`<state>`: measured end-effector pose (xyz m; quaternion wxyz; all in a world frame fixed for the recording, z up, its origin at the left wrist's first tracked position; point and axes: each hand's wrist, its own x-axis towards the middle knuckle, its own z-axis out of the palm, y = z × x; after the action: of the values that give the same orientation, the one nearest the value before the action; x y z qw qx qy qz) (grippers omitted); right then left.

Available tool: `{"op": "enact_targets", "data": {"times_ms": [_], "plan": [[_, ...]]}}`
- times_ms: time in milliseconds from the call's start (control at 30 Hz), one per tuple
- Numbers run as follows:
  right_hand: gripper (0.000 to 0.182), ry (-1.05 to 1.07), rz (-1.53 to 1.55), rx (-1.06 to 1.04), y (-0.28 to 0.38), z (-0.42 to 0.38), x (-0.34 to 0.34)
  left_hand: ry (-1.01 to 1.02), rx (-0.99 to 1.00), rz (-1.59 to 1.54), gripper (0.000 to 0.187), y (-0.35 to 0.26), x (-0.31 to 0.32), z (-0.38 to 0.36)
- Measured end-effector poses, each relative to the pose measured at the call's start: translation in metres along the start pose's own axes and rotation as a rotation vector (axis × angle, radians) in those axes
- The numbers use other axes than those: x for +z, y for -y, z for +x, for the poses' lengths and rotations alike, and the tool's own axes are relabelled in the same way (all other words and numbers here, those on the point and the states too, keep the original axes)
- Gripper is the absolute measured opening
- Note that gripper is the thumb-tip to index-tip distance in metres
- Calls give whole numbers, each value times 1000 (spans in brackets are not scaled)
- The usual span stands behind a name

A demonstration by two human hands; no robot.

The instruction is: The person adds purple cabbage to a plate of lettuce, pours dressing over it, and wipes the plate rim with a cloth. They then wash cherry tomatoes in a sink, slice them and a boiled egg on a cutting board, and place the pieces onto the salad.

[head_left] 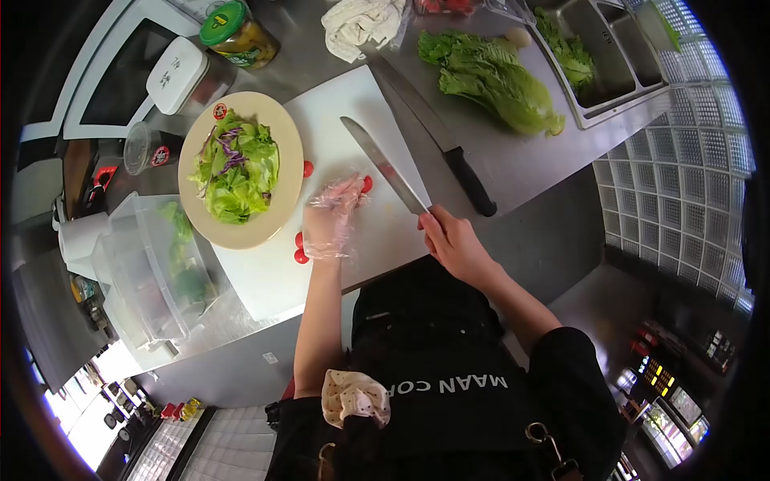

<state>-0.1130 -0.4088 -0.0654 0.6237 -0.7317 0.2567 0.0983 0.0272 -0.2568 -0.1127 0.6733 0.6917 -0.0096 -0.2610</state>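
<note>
My right hand [455, 244] is wrapped round the handle of a kitchen knife [383, 164], its blade slanting up and left over the white cutting board [265, 284]. In a clear plastic glove, my left hand [331, 218] rests on the board. Its fingertips are closed at a red cherry tomato [367, 183], left of the blade. Another tomato [308, 168] lies by the plate's rim, and two more tomatoes [301, 256] sit beside my left wrist. The beige oval plate [293, 144] holds a salad [241, 184] of green lettuce with purple shreds.
A second, black-handled knife [469, 180] lies right of the board, below a lettuce head [501, 84]. A metal sink tray [613, 52] stands far right. Left are a green-lidded jar [233, 36], a white-lidded tub [178, 76] and a clear plastic bin [148, 260]. A cloth [357, 28] lies behind.
</note>
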Motion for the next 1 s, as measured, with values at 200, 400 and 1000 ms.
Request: {"op": "enact_targets", "data": {"times_ms": [200, 400, 1000], "plan": [[28, -61, -47, -80, -12, -3, 20, -129, -139, -116, 22, -6, 9, 3], [29, -69, 67, 33, -9, -5, 21, -183, -102, -111, 19, -8, 16, -1], [23, -365, -405, -229, -23, -1, 22, -27, 139, 456, 23, -11, 5, -13]]}}
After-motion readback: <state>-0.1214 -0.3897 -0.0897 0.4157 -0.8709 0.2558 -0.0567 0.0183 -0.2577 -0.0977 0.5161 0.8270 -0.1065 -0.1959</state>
